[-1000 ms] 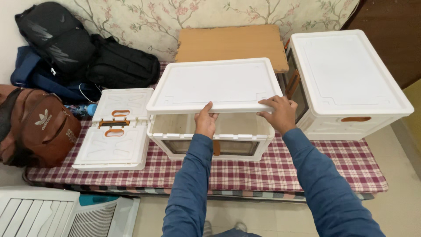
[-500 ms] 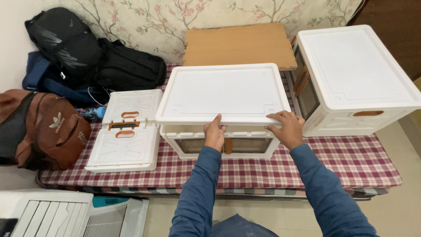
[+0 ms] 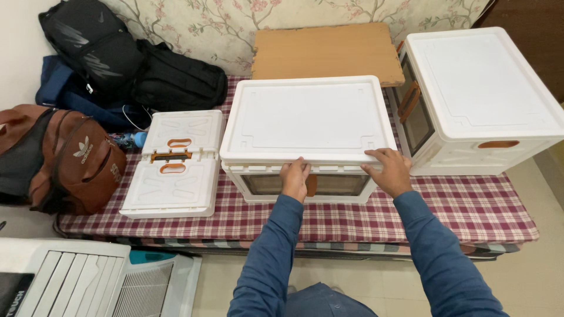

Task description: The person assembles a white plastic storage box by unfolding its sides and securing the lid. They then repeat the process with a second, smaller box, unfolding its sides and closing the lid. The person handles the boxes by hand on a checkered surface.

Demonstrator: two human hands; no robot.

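Two hands hold a white lid on a storage box on a checked bed

Left hand (image 3: 294, 178) and right hand (image 3: 390, 170) grip the lid's (image 3: 308, 120) front edge atop the box (image 3: 302, 186); fingertips could get pinched, or the lid sit crooked

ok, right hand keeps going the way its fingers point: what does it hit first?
The right hand points up and left across the white lid, whose front edge it grips. Straight on, only lid surface, then probably the brown board by the wall, though depth is unclear.
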